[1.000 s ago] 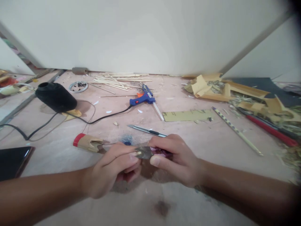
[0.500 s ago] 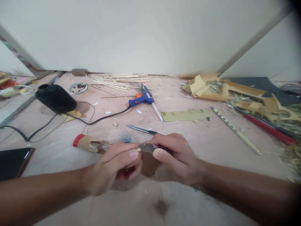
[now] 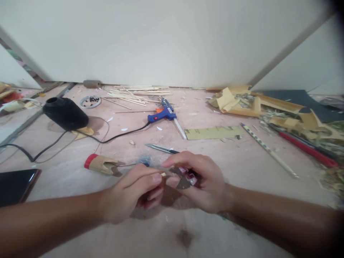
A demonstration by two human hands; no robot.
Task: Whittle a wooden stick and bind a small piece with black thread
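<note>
Clock set at the hands, 12 straight ahead. Left hand (image 3: 131,191) is closed in a pinch on a small pale piece (image 3: 163,174); only its end pokes out between finger and thumb, pointing to 3. Rest of it is hidden in the fist. Right hand (image 3: 204,181) is gripping a dark grey flat piece (image 3: 184,183) with pink and maroon parts; can't tell exactly what it is. Both are held over the tabletop (image 3: 150,240), nearly meeting at the fingertips.

Looks like close work on the pale end; my read, not certain. To do it well: keep the stub short so it can't flex, brace the left fist, and let only the right hand move. Light, even strokes. Right thumb sits very near the pale end, so watch for nips. Turn the piece often and check the end between passes.

Around it: slim cutter (image 3: 161,148) just ahead at 12, partly behind right fingers; knuckles could bump it, so mind the reach. Glue gun (image 3: 162,113) further off at 12. Red-banded tube (image 3: 99,165) near 10. Yellowish strip (image 3: 212,133) at 1 to 2. Patterned stick (image 3: 270,150) toward 2.
</note>
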